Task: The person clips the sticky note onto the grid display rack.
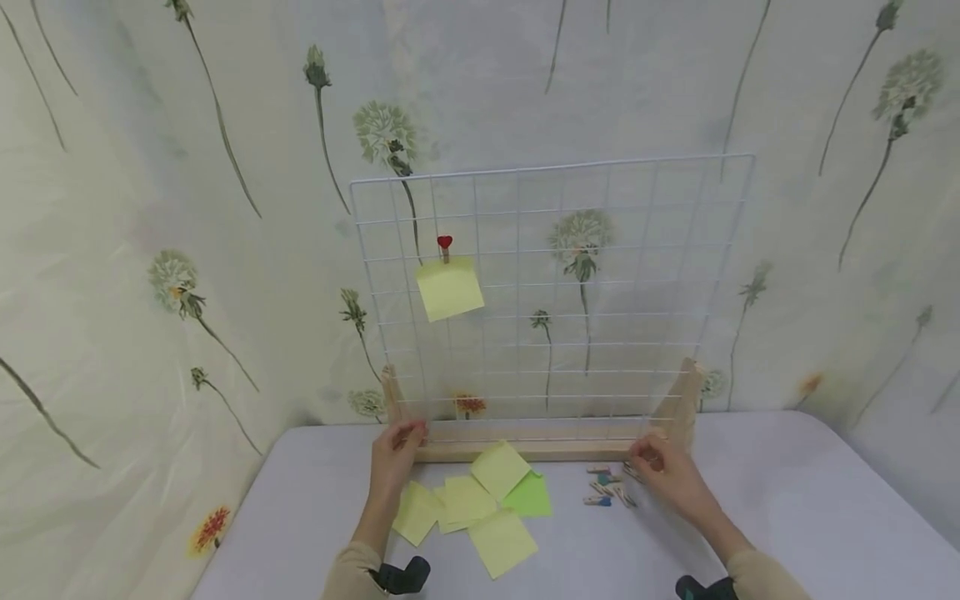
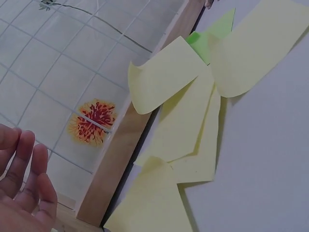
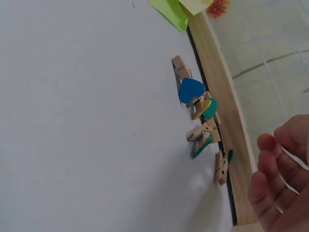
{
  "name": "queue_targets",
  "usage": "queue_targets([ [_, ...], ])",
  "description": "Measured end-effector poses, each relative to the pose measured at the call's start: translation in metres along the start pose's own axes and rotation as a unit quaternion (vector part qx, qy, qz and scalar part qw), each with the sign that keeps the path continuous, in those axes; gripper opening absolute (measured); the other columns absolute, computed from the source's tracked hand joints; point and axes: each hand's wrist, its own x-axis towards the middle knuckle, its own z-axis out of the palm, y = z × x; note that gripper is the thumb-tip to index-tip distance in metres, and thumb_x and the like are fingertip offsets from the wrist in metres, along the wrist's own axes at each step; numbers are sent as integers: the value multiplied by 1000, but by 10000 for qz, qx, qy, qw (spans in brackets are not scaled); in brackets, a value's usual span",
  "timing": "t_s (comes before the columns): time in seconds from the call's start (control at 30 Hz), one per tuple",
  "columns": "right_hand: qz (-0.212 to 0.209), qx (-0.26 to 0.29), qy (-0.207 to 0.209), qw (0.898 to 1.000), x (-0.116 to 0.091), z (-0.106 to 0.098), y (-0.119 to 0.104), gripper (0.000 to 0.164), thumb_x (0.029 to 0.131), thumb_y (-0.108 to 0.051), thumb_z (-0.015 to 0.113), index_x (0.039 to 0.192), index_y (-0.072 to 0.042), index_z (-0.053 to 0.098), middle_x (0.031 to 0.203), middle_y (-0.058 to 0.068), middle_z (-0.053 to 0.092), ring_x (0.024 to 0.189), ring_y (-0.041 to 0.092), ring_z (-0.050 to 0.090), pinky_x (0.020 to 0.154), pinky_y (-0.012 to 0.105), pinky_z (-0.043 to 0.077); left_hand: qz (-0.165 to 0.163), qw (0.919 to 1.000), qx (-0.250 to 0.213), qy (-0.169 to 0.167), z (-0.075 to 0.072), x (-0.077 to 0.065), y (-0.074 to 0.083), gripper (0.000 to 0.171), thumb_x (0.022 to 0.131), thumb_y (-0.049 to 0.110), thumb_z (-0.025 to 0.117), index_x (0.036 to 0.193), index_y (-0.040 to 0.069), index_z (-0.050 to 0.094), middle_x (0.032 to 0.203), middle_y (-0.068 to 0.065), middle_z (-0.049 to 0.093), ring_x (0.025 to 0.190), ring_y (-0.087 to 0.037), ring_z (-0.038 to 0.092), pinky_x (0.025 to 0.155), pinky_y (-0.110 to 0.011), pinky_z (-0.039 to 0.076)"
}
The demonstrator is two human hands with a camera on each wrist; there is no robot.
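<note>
Currently, we are holding our left hand (image 1: 397, 448) and right hand (image 1: 670, 477) near opposite ends of the wooden base (image 1: 555, 451), fingers loosely curling, gripping nothing visible. Between them, yellow notes (image 1: 503, 543) and a green note (image 1: 534, 498) are lying nearer our left, clothespins (image 3: 208, 109) just beside our right. Above our left hand, a clipped note (image 1: 452, 292) is hanging from the wire grid (image 1: 518, 250) by a red heart clip (image 1: 445, 243).

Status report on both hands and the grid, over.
Left hand, right hand at opposite ends of wooden base; grips unclear. Wire grid standing, yellow note clipped on. Loose notes, clothespins in front.
</note>
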Motion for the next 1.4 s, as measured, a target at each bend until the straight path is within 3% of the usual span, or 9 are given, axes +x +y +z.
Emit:
queue_targets([
  [0.13, 355, 98, 7, 9993, -9, 3, 3, 12, 91, -13, 60, 101, -7, 62, 99, 6, 64, 86, 9, 55, 71, 21, 46, 119, 9999, 3, -99, -5, -5, -12, 21, 92, 13, 60, 107, -1, 65, 107, -20, 68, 91, -24, 67, 80, -26, 55],
  [0.23, 714, 504, -84, 9961, -15, 7, 5, 15, 92, -12, 58, 105, -5, 61, 100, 9, 63, 80, 7, 55, 66, 21, 46, 204, 9997, 102, -3, -11, -9, -21, 19, 92, 10, 60, 106, -1, 66, 105, -20, 69, 94, -27, 68, 77, -21, 54],
  [0.4, 1372, 1269, -243, 9821, -22, 16, 9, 20, 96, -17, 53, 111, -4, 57, 99, 12, 66, 68, 8, 55, 56, 24, 48, 166, 9965, 715, 394, -24, -22, -35, 16, 91, 13, 61, 103, 6, 69, 103, -12, 71, 90, -15, 68, 75, -14, 50],
  [0.57, 1700, 1680, -128, 9709, -30, 24, 14, 34, 97, -34, 50, 115, -6, 56, 102, 8, 67, 75, 9, 57, 61, 23, 50, 105, 9903, 1233, 631, -34, -33, -45, 12, 90, 14, 63, 100, 10, 70, 99, -7, 72, 83, -5, 64, 74, -16, 49],
  [0.73, 1738, 2079, 281, 9622, -35, 30, 17, 44, 94, -46, 50, 117, -8, 56, 100, 1, 67, 79, 8, 58, 68, 22, 50, 376, 9854, 1464, 788, -37, -29, -52, 10, 88, 11, 65, 96, 14, 71, 91, -2, 73, 82, -5, 62, 74, -18, 49],
  [0.83, 1705, 2180, 604, 9590, -38, 28, 21, 44, 95, -45, 49, 119, -8, 54, 98, -4, 66, 83, 8, 60, 71, 19, 50, 633, 9843, 1499, 680, -34, -23, -51, 11, 89, 12, 64, 96, 15, 70, 91, -1, 72, 87, -10, 63, 75, -22, 50],
  [1.07, 1935, 2392, 846, 9477, -49, 17, 33, 44, 97, -44, 45, 121, -7, 51, 97, -15, 62, 89, 3, 58, 75, 14, 49, 432, 9844, 1666, 372, -26, -25, -57, 11, 90, 15, 63, 94, 20, 71, 93, 6, 71, 88, -10, 62, 76, -22, 50],
  [1.27, 1818, 2165, 695, 9567, -52, 15, 30, 41, 97, -42, 46, 121, -8, 52, 100, -11, 63, 92, 0, 59, 77, 12, 48, 464, 9815, 1830, 304, -23, -31, -63, 12, 88, 11, 64, 94, 17, 72, 89, 5, 72, 80, -8, 59, 65, -18, 45],
  [1.4, 1704, 1973, 656, 9632, -53, 16, 29, 37, 98, -38, 47, 120, -9, 53, 102, -3, 64, 91, -3, 59, 76, 12, 48, 420, 9811, 1864, 318, -21, -34, -63, 13, 89, 12, 64, 95, 20, 72, 89, 6, 71, 82, -9, 59, 66, -18, 44],
])
